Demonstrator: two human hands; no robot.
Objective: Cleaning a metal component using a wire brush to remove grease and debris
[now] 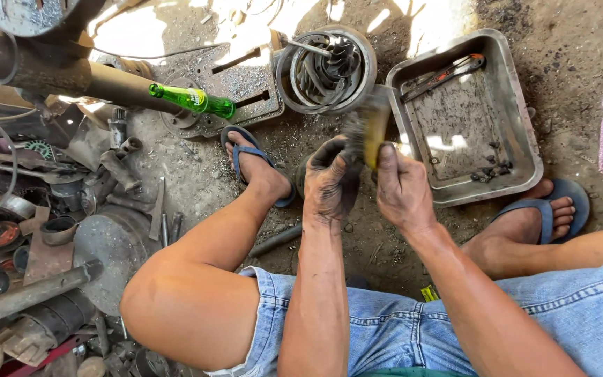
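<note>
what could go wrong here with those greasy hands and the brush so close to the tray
The left hand and right hand look coated in grease, so the brush might slip from their grip. It could drop onto the metal tray and scatter its small parts. The green bottle lying near the sandalled foot may get kicked.

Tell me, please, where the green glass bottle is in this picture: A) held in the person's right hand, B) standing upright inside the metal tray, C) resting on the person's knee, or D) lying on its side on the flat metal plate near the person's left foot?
D: the green bottle lies on its side on the flat metal plate, just beyond the left foot, while the metal tray holds only tools and small parts.
</note>
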